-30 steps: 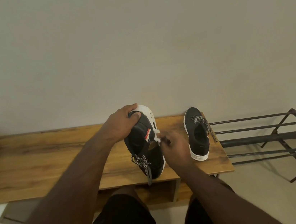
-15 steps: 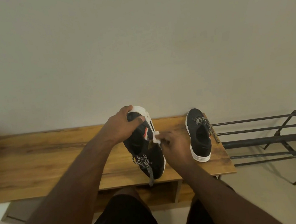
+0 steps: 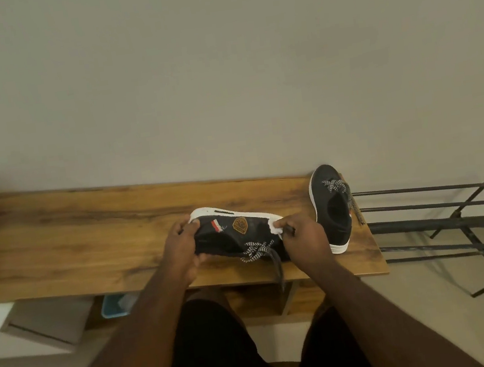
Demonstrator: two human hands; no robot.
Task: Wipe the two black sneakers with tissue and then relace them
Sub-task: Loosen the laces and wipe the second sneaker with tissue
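1. The left hand (image 3: 183,249) grasps the heel end of the near sneaker (image 3: 235,235), fingers curled over the collar, probably to steady it against the rubbing.
2. That sneaker lies tipped on its side near the front edge of the wooden surface (image 3: 87,234), white sole toward the wall, so the black side panel faces up for wiping. Its lace (image 3: 257,250) hangs loose over the front edge.
3. The right hand (image 3: 304,236) pinches a wad of white tissue (image 3: 275,226) against the toe end.
4. The second sneaker (image 3: 331,205) stands upright at the surface's right end, apparently waiting its turn.
5. A metal rack (image 3: 454,217) sits beyond the right edge.
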